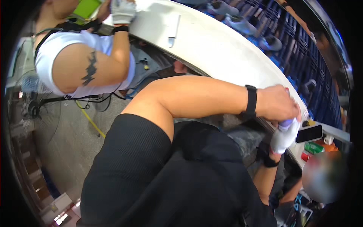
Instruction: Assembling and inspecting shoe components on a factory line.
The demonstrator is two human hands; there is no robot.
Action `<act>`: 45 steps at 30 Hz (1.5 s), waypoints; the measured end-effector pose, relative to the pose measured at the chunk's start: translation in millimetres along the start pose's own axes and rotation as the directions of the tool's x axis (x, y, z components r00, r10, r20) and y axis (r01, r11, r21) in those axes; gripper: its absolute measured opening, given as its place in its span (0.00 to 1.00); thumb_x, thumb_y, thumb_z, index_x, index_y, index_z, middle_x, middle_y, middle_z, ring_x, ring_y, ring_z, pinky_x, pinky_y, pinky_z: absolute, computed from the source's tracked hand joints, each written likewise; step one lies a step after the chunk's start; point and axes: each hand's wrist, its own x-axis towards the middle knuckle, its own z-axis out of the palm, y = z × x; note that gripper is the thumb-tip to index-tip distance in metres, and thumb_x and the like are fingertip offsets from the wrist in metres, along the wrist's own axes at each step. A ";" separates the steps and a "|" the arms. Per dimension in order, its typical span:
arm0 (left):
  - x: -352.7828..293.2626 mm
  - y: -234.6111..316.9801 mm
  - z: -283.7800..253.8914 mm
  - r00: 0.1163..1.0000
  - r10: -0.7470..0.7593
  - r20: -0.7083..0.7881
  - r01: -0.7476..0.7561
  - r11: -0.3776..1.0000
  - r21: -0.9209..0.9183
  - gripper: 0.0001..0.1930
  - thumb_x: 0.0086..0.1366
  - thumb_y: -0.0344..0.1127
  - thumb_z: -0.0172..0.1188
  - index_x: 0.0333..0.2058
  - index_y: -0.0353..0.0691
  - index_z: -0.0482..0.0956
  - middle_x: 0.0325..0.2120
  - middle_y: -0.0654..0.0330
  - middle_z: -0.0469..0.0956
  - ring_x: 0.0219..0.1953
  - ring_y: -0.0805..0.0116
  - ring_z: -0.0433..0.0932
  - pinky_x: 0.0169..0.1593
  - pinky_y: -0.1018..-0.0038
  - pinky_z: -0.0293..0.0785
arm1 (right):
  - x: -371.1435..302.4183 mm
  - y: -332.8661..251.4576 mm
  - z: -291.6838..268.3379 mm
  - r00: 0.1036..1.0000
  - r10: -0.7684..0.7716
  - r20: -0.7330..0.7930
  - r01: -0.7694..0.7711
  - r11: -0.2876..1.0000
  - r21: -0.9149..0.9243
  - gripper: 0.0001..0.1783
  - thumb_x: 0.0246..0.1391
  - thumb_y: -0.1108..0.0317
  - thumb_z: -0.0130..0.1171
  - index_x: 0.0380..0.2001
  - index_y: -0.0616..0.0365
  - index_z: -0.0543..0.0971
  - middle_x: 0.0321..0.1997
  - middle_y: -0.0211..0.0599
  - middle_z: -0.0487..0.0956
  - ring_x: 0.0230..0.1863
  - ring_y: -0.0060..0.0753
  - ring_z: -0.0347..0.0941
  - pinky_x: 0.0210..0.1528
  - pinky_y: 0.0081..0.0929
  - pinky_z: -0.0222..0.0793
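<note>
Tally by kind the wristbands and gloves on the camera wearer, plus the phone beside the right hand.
Black wristbands: 2, one per wrist
White glove: 1, on the right hand; left hand bare
Phone: 1
Total: 4

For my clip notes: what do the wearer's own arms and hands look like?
The left hand is ungloved; that arm has a black wristband and a black ribbed sleeve ending above the elbow. The right hand wears a white glove with a reddish cuff edge; a dark band circles that wrist.
</note>
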 end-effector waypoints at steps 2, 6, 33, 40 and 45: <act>-16.6 15.0 8.6 0.979 -0.026 -0.203 0.040 0.997 0.066 0.16 0.65 0.41 0.68 0.51 0.50 0.84 0.51 0.48 0.85 0.46 0.48 0.88 0.38 0.57 0.84 | -28.6 6.0 0.0 0.956 0.292 0.041 -0.291 0.911 0.293 0.29 0.65 0.74 0.65 0.69 0.65 0.77 0.72 0.45 0.77 0.69 0.38 0.75 0.73 0.38 0.69; -49.2 48.4 -24.9 0.940 -0.331 0.080 0.340 0.913 -0.226 0.36 0.54 0.44 0.81 0.58 0.38 0.77 0.62 0.38 0.74 0.53 0.37 0.83 0.47 0.52 0.87 | -79.8 86.3 23.0 0.919 0.283 0.274 -0.387 0.781 0.490 0.27 0.71 0.67 0.65 0.69 0.66 0.77 0.61 0.43 0.84 0.59 0.34 0.81 0.64 0.36 0.78; -61.8 26.3 80.2 0.782 -0.549 -0.297 0.159 0.635 -0.756 0.35 0.55 0.48 0.84 0.56 0.42 0.74 0.66 0.39 0.73 0.69 0.41 0.74 0.71 0.48 0.72 | -68.6 79.4 17.6 0.886 0.384 0.261 -0.434 0.487 0.758 0.50 0.60 0.44 0.78 0.74 0.60 0.67 0.66 0.45 0.79 0.69 0.41 0.74 0.74 0.41 0.69; -31.6 -33.1 104.1 0.668 -0.721 -0.186 0.193 0.409 -0.892 0.33 0.64 0.32 0.76 0.64 0.35 0.71 0.58 0.50 0.80 0.49 0.67 0.83 0.52 0.69 0.83 | 78.2 80.3 -84.2 0.960 0.201 -0.196 -0.043 0.795 0.606 0.44 0.50 0.53 0.86 0.63 0.61 0.74 0.63 0.45 0.80 0.65 0.40 0.77 0.70 0.40 0.73; -32.7 -48.0 122.5 0.676 -0.728 -0.113 0.518 0.579 -0.630 0.10 0.68 0.35 0.73 0.38 0.35 0.84 0.25 0.61 0.84 0.27 0.75 0.81 0.35 0.74 0.79 | 309.6 80.2 -199.7 0.477 -0.312 -0.822 0.501 0.865 -0.038 0.40 0.56 0.51 0.81 0.65 0.55 0.75 0.65 0.47 0.79 0.68 0.46 0.77 0.65 0.48 0.78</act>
